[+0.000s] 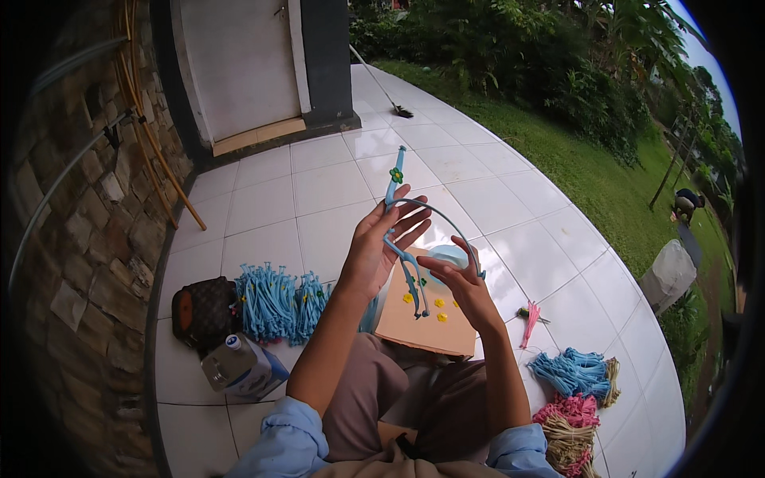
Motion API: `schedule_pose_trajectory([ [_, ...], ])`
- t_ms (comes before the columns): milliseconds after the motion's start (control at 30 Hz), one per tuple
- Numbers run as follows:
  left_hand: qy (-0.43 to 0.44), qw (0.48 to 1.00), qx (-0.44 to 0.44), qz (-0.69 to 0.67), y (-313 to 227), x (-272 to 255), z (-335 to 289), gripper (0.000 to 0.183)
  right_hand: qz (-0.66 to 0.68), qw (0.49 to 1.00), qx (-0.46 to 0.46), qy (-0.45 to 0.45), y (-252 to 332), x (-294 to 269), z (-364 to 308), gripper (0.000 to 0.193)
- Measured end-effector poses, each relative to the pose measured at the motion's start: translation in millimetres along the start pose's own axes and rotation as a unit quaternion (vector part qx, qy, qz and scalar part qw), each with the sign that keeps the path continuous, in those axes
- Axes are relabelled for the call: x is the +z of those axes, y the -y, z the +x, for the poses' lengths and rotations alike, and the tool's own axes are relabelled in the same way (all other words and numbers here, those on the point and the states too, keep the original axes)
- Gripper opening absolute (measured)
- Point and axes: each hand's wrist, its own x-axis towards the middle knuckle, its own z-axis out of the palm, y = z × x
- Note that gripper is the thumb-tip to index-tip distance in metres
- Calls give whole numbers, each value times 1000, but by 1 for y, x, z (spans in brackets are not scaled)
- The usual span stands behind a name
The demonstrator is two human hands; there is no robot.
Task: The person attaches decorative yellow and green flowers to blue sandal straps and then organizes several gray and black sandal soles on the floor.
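My left hand [373,243] is closed around light blue flip-flop straps [393,191], raised above my lap. One end points up and carries a green flower with a yellow centre [396,174]. A thin curved length arches across to my right hand [466,288], whose fingers close on its end. Another forked length hangs down between the hands. Below lies a cardboard sheet [430,334] with several small yellow flowers [441,317] and a green one on it. A pale blue round dish [448,256] is partly hidden behind my right hand.
At left are bundles of blue straps [275,303], a brown bag [205,313] and a grey can [243,366]. At right lie a pink strap [530,323], blue bundles [574,372] and pink-and-tan bundles [567,430]. A broom [401,110] and a distant person [685,203] are farther off.
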Motion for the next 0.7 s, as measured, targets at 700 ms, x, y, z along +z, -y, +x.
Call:
schedule_pose_trajectory([
  [700,145,693,156,689,61,-35,-30,24,-75,995,69,-15,34,-21,-19,34],
])
